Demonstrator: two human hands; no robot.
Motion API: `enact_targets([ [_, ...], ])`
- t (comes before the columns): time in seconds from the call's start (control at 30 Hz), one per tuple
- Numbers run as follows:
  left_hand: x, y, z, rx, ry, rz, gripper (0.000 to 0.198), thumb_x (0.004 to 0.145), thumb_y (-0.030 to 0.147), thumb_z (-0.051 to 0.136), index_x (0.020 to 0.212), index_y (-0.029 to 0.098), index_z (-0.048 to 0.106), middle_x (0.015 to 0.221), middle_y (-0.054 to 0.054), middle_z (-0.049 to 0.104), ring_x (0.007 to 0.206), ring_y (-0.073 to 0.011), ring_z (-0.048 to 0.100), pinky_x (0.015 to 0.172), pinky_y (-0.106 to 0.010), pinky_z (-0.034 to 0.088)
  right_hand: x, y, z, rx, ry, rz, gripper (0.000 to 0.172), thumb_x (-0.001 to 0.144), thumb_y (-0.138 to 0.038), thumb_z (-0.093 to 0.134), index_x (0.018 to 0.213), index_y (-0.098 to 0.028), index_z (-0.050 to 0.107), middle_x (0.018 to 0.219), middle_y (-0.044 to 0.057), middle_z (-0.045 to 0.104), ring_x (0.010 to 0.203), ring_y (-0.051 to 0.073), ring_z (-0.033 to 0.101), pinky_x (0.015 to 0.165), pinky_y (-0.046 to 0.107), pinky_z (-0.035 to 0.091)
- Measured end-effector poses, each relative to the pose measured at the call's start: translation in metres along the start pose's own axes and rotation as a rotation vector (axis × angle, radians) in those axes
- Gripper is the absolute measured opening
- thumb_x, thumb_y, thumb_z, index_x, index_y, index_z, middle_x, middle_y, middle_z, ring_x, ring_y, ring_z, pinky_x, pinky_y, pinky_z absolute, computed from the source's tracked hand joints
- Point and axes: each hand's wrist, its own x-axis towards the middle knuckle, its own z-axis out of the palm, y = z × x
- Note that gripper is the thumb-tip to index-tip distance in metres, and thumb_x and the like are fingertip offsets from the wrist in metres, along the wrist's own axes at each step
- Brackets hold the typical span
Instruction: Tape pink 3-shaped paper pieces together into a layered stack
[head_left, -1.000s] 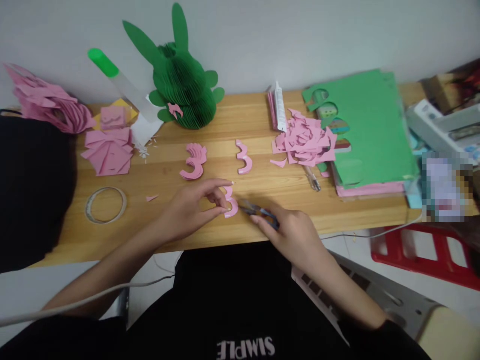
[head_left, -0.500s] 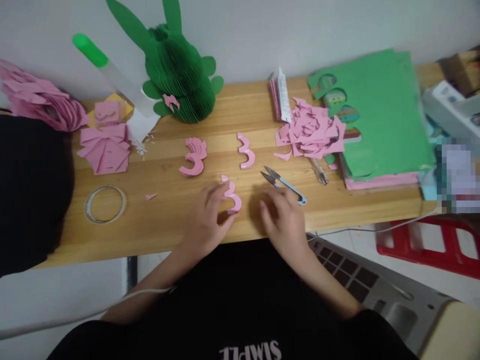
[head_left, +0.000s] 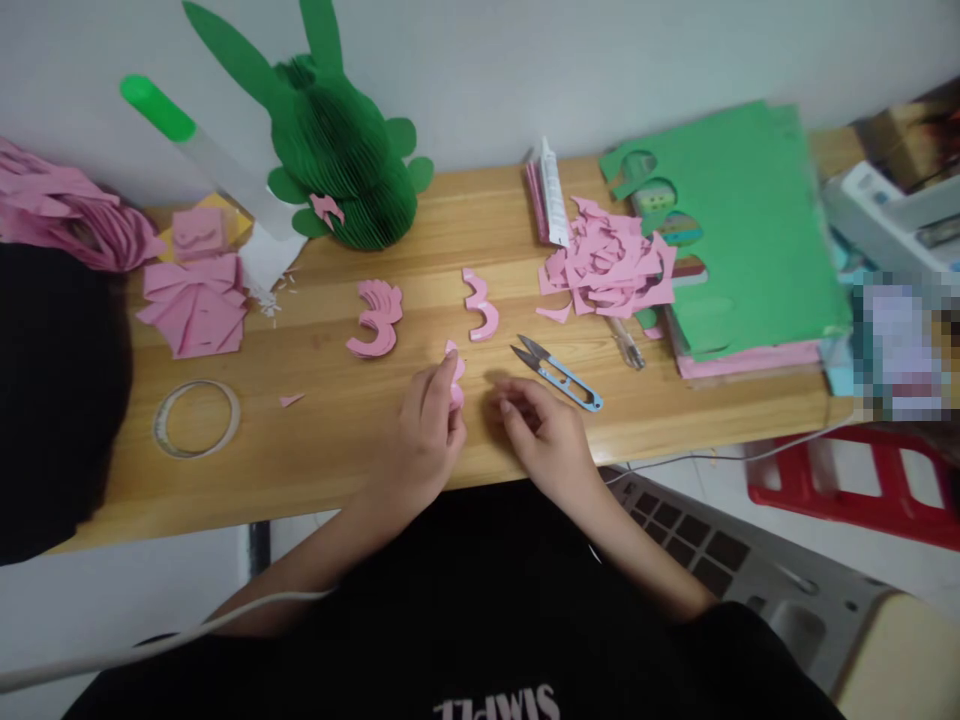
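Note:
My left hand (head_left: 431, 425) is closed at its fingertips on a pink scalloped paper cutout (head_left: 457, 392), whose lower part the fingers hide. Just to the right, my right hand (head_left: 544, 425) hovers low over the table, fingers loosely curled with nothing visible in them. Beyond its fingers lie blue-handled thread snips (head_left: 559, 372), their blades spread. A second pink scalloped cutout (head_left: 482, 304) rests flat past my hands. To its left is a fanned stack of pink cutouts (head_left: 377, 318) of a like shape.
Pink paper scraps (head_left: 611, 262), a glue tube (head_left: 553, 195) and green paper sheets (head_left: 757, 240) lie to the right. A green honeycomb-paper rabbit (head_left: 345, 150) stands at the back. On the left are a tape roll (head_left: 234, 418), folded pink paper (head_left: 195, 310) and a green-capped tube (head_left: 161, 108).
My left hand has closed over the pink cutout, covering more of it. My right hand has drawn slightly away from the snips, which now show whole. The whole view has shifted a little.

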Motion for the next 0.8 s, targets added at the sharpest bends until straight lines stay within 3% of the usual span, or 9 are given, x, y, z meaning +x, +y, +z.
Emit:
enact_targets([
  [0.2,-0.001,-0.009,-0.006,-0.134,0.083,-0.059,0.061,0.086,0.006,0.053,0.143,0.021,0.035,0.106,-0.007,0.064,0.069,-0.0106,0.066,0.068,-0.025,0.059,0.005,-0.001,0.007,0.167,-0.077,0.180,0.016,0.086,-0.025,0.054,0.094,-0.016,0.065,0.078,0.006,0.072,0.063,0.015,0.067,0.058,0.027,0.054],
  [0.33,-0.005,-0.014,-0.009,-0.156,0.143,-0.078,0.067,0.085,0.009,0.060,0.145,0.024,0.033,0.107,-0.006,0.066,0.075,-0.0128,0.068,0.077,-0.032,0.060,0.010,-0.012,0.015,0.211,-0.203,0.255,0.019,0.088,-0.028,0.055,0.073,-0.017,0.062,0.059,-0.001,0.062,0.053,0.011,0.062,0.046,0.020,0.047],
  [0.43,-0.010,-0.013,-0.009,-0.178,0.163,-0.070,0.070,0.087,0.012,0.063,0.147,0.025,0.031,0.106,-0.006,0.067,0.083,-0.0169,0.070,0.084,-0.039,0.060,0.015,-0.021,0.022,0.299,-0.268,0.345,0.027,0.090,-0.029,0.055,0.066,-0.017,0.060,0.060,0.000,0.062,0.050,0.009,0.061,0.041,0.016,0.045],
  [0.53,-0.014,-0.010,-0.008,-0.216,0.161,-0.080,0.072,0.088,0.012,0.062,0.149,0.027,0.027,0.109,-0.007,0.067,0.087,-0.0183,0.071,0.081,-0.038,0.061,0.019,-0.026,0.027,0.349,-0.285,0.426,0.027,0.089,-0.024,0.055,0.064,-0.017,0.060,0.061,-0.001,0.064,0.046,0.008,0.060,0.038,0.015,0.044],
  [0.67,-0.016,-0.009,-0.007,-0.227,0.193,-0.068,0.075,0.087,0.009,0.062,0.150,0.029,0.028,0.110,-0.007,0.068,0.087,-0.0177,0.071,0.078,-0.036,0.062,0.020,-0.026,0.030,0.358,-0.263,0.426,0.022,0.086,-0.014,0.055,0.065,-0.016,0.062,0.062,-0.001,0.067,0.046,0.007,0.061,0.040,0.014,0.045],
  [0.8,-0.015,-0.010,-0.010,-0.199,0.243,-0.083,0.072,0.084,0.010,0.065,0.146,0.026,0.034,0.099,-0.005,0.069,0.087,-0.0202,0.070,0.078,-0.040,0.061,0.016,-0.023,0.030,0.367,-0.226,0.417,0.019,0.085,-0.017,0.055,0.067,-0.017,0.061,0.064,0.000,0.069,0.045,0.008,0.062,0.039,0.015,0.046],
])
